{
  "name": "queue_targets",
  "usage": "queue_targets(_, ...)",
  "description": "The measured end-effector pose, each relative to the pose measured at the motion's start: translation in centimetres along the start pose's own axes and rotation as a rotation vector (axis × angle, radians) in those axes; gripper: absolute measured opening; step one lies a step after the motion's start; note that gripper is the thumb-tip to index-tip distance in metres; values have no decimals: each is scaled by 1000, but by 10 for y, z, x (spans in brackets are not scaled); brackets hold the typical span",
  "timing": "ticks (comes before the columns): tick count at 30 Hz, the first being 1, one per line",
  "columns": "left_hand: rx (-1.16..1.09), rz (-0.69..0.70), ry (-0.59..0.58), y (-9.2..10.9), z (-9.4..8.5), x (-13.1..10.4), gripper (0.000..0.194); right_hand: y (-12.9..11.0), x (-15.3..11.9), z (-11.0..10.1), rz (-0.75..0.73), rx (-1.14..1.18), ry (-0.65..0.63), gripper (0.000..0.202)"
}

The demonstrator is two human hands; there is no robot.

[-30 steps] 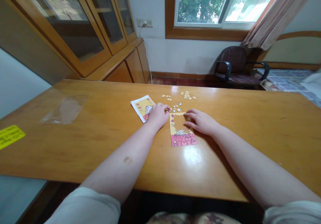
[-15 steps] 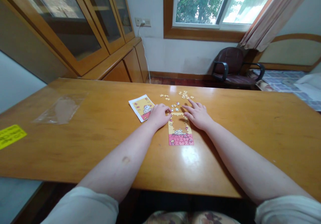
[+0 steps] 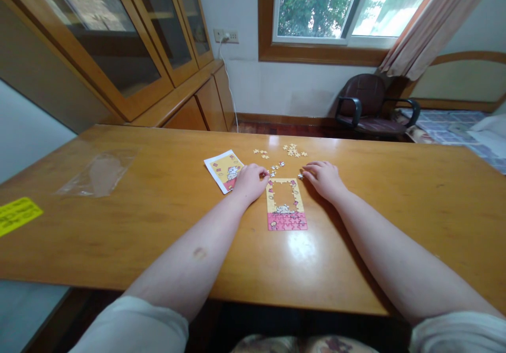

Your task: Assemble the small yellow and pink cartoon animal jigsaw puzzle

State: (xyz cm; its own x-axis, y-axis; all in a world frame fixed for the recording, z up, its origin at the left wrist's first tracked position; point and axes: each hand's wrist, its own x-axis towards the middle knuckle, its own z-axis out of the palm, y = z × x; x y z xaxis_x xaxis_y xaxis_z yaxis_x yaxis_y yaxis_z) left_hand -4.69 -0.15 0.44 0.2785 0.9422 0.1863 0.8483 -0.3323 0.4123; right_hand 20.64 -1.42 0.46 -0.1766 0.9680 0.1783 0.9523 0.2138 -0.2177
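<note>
On the table (image 3: 356,258), the partly filled puzzle (image 3: 287,221) lies before the person, its middle open. From it, at 2 o'clock, the right hand (image 3: 303,173) has its fingertips at a small piece (image 3: 300,176); whether they pinch it cannot be told. At 10 o'clock the left hand (image 3: 267,176) curls over the picture card (image 3: 222,166)'s edge, its grip unclear. White-patterned pieces (image 3: 273,169) lie past 11, yellowish pieces (image 3: 293,151) farther at 12.

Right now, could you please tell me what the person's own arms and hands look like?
The left hand and right hand are both bare, with no gloves or watch visible. Loose, pale sleeves end near the elbows, and the left forearm bears a small oval mark.
</note>
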Motion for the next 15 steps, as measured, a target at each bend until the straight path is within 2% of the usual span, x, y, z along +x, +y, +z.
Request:
queue_targets(8,14,-5,14,-2,2,1,22,-5,2,-5,29,-59,-103,23)
queue_targets(11,17,-6,18,-2,2,1,22,-5,-1,-10,120,-31,-152,17)
queue_targets(15,14,-1,24,-3,2,1,23,-3,-7,-17,262,153,-198,13)
